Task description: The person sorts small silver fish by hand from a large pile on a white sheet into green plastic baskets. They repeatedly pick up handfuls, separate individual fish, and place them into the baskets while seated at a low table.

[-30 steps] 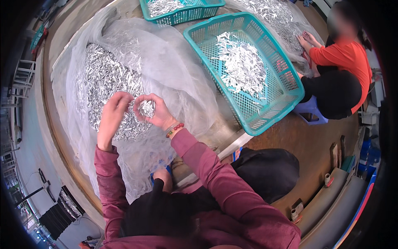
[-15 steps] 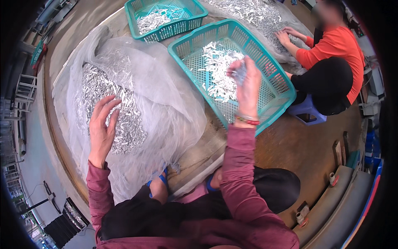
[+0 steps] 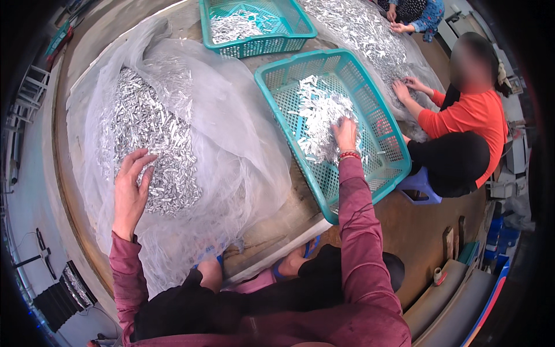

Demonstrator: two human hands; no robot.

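My left hand [image 3: 130, 194] hovers at the left edge of a heap of small, slender silvery pieces [image 3: 165, 153], its fingers apart and slightly curled, holding nothing I can see. A sheer white net [image 3: 231, 144] lies under and partly over that heap. My right hand [image 3: 345, 136] reaches down into the nearer green plastic basket [image 3: 289, 140], thumb and fingers apart over a layer of whiter pieces [image 3: 317, 113]. Its fingertips are partly hidden against the pieces. A red beaded bracelet [image 3: 350, 154] circles that wrist.
A second green basket [image 3: 263, 45] holding similar pieces stands beyond the first. At right, a person in an orange top [image 3: 462, 113] works at another heap [image 3: 361, 34] from a purple stool [image 3: 418, 186]. Another person's hands [image 3: 396, 22] show at the far edge.
My right hand has come down from above the basket to the pieces inside; the greyish clump at its fingers no longer shows. My left hand stays by the heap. The view has shifted.
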